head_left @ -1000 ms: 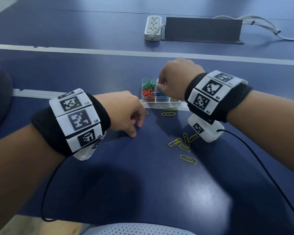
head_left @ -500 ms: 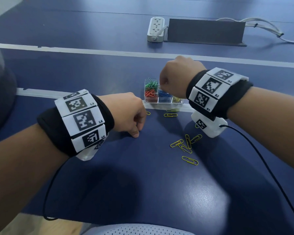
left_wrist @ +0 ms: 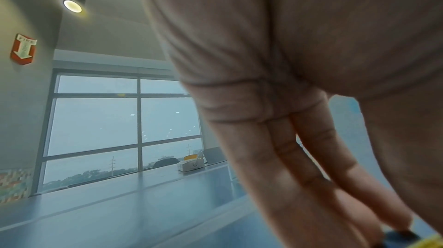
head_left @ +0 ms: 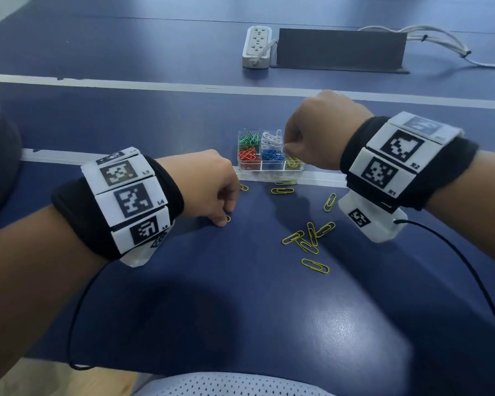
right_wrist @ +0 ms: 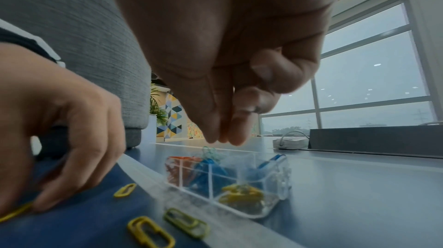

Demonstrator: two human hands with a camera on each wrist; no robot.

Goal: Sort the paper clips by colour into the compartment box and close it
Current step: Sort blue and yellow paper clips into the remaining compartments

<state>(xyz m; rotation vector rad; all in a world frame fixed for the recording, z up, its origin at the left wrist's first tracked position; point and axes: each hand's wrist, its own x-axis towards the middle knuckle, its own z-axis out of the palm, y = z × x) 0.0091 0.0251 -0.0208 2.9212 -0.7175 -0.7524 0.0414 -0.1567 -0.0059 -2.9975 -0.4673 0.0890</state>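
Compared with a second ago, the right hand (head_left: 323, 132) has lifted off the compartment box (head_left: 270, 168) and drifted toward the right of the frame, uncovering the white cell. Its fingers (right_wrist: 236, 134) are bunched narrow, tips down just above the box. No clip shows between them, so I cannot tell whether they hold one; it looks like a yellow drop just made. The left hand (head_left: 206, 187) has stayed low at centre left, fingers curled and pinching a yellow clip (head_left: 228, 218) against the worktop (head_left: 240, 324).

The box sits open at centre frame. Five filled cells show — green, white, red, blue, yellow — and a sixth is hidden behind the right hand.

Loose clips (head_left: 315, 265) are all yellow, about ten in all: the pinched one, one half under the left hand, two below the box, one beside the right wrist, four in a cluster, and one nearest the viewer. By my judgement only yellow sorting and closing remain.
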